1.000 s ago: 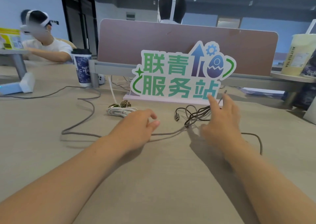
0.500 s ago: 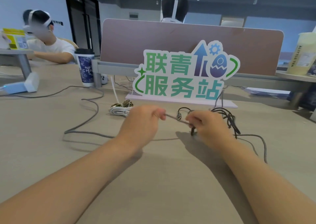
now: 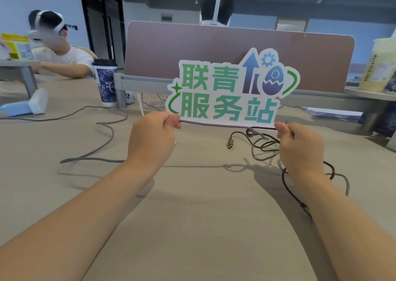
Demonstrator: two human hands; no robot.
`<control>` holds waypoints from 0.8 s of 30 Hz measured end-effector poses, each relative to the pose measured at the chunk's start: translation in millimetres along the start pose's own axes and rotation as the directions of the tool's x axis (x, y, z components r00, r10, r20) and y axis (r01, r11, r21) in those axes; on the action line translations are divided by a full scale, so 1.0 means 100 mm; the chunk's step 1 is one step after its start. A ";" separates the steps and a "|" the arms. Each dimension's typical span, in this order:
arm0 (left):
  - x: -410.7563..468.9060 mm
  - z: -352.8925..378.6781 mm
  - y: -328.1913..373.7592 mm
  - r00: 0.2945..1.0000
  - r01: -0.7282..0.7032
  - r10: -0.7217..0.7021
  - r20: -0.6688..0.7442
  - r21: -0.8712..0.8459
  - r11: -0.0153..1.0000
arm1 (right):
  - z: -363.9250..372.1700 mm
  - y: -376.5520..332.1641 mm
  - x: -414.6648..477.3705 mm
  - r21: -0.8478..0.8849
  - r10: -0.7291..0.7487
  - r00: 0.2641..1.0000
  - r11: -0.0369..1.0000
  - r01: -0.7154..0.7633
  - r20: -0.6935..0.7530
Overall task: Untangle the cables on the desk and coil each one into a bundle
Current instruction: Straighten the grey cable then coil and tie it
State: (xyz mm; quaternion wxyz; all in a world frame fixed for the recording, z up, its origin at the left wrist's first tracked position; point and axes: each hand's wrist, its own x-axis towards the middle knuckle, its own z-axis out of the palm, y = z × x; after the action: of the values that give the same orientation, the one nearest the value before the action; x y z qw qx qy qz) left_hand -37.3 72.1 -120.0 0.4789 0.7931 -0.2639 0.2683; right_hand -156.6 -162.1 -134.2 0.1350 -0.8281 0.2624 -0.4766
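— Where is the grey braided cable [image 3: 216,124]?

— Stretched taut in the air between both hands, above the tabletop [image 3: 203,205], in front of the green-lettered sign [image 3: 231,92]. Its far end trails left across the tabletop in loose curves.

— And the hands?

— The left hand [image 3: 153,139] is closed, pinching the cable between thumb and fingers. The right hand [image 3: 300,145] is closed too, gripping the cable along with a black cable [image 3: 293,191].

— The black one?

— It hangs in tangled loops beside the right hand, its metal plug [image 3: 230,143] dangling, and runs under the right wrist.

— Beyond that?

— A lidded blue cup [image 3: 106,83] stands at the divider's left end.
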 end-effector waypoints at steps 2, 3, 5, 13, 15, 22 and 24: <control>0.00 0.04 -0.03 0.999 -0.021 0.019 0.045 0.056 0.998 | -0.02 -0.01 0.00 0.003 0.047 0.999 0.999 -0.047 -0.015; 0.00 0.06 -0.06 0.995 -0.027 0.014 0.103 0.123 0.992 | -0.03 -0.02 0.00 0.023 0.077 0.997 0.997 -0.077 -0.005; -0.01 0.10 -0.13 0.955 -0.014 -0.064 0.290 0.261 0.965 | -0.03 -0.05 -0.02 0.094 0.104 0.990 0.989 -0.112 0.090; -0.30 0.28 0.06 0.807 -0.171 0.013 0.591 0.212 0.962 | -0.06 -0.49 -0.26 0.233 -0.115 0.929 0.972 0.033 0.351; -0.34 0.31 0.09 0.780 -0.191 0.044 0.624 0.171 0.966 | -0.05 -0.55 -0.32 0.299 -0.173 0.893 0.953 0.046 0.416; -0.38 0.30 0.07 0.573 -0.461 0.395 0.718 -0.117 0.880 | 0.10 -0.56 -0.35 0.294 -0.168 0.875 0.955 0.030 0.454; -0.44 0.28 0.13 0.518 -0.505 0.528 0.673 -0.258 0.824 | 0.16 -0.46 -0.30 0.142 -0.094 0.901 0.989 0.036 0.424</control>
State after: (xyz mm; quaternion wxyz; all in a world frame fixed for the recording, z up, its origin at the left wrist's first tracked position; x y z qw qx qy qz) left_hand -73.3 48.5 -152.9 0.2463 0.7105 -0.6563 0.0616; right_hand -141.3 -107.4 -142.1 0.2272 -0.9105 0.1667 -0.3028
